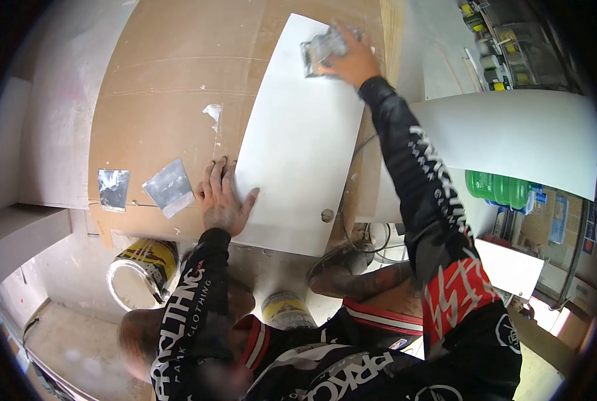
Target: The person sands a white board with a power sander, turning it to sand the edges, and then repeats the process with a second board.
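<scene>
A long white panel (298, 140) lies at a slant on the cardboard-covered work surface. Near its far end, my right hand (355, 57) is wrapped over a dusty, grey power sander (325, 50), blurred by motion, whose base rests on the panel. A dark cable (365, 144) runs along the panel's right edge. My left hand (225, 199) lies flat with fingers stretched at the panel's near left edge, thumb on the panel and the other fingers over the cardboard. A round hole (327, 215) shows in the panel's near right corner.
Two grey sandpaper-like sheets (114, 190) lie on the cardboard (158, 113) to the left. Below stand a paint bucket (141, 267) and a second bucket (286, 311) between my legs. At right are another white panel (512, 127), green bottles (499, 189) and a wire rack (553, 227).
</scene>
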`<state>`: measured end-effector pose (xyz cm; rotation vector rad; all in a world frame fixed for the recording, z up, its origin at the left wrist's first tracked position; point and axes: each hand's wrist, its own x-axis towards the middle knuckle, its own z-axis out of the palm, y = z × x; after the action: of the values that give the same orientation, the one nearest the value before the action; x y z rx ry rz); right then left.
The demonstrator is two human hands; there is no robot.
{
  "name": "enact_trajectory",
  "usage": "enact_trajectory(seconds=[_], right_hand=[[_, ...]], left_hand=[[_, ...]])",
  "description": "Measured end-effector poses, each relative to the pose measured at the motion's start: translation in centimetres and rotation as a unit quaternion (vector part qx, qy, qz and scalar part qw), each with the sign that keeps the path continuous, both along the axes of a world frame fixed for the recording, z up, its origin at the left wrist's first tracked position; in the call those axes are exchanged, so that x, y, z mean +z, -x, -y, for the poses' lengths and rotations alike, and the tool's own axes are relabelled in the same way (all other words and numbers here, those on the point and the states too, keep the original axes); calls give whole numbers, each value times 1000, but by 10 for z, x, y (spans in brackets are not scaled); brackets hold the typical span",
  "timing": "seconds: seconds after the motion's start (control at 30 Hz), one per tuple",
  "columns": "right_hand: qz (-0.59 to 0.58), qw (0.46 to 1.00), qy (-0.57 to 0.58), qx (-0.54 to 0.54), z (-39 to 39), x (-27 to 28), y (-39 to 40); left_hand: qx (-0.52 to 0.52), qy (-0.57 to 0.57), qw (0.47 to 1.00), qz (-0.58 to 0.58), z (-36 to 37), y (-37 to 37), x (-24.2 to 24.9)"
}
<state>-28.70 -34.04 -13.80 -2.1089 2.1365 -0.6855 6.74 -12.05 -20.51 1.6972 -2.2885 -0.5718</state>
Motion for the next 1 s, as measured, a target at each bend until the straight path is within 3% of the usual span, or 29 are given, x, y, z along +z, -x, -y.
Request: enact_trajectory(seconds=[0.13,0.23,0.43,0.5,0.6,0.63,0.67,0.77,0.83,0.87,0.9,0.93,1.0], right_hand=[[29,998,-26,49,-68,18,-53],[16,998,-41,43,-78,22,-65],[19,999,-25,-35,-1,7,-31],[-56,997,39,-38,36,-16,-3],[-45,996,1,-76,58,-4,-3],[-167,986,-14,22,57,-7,-8],[-168,985,-15,23,55,-9,-11],[-71,996,-46,-16,35,3,-36],[59,998,-30,-19,32,1,-38],[58,998,-30,-22,34,0,-36],[-138,990,-18,14,42,-2,-33],[-328,943,-5,50,47,-5,-30],[-328,942,6,70,43,-7,-25]], left_hand=[[1,4,1000,3,0,1,0],[4,4,1000,-9,0,1,-1],[13,-6,1000,-26,0,0,1],[15,0,999,-29,1,0,0],[11,4,999,-31,1,-1,0],[8,2,1000,-30,1,-1,0],[9,1,999,-31,2,0,-1],[12,-3,999,-33,1,0,-3],[10,3,1000,-29,1,0,-2],[8,2,1000,-30,1,0,-1],[7,5,1000,-30,1,0,-1],[8,7,1000,-29,1,-1,-1],[10,1,999,-32,1,-1,0]])
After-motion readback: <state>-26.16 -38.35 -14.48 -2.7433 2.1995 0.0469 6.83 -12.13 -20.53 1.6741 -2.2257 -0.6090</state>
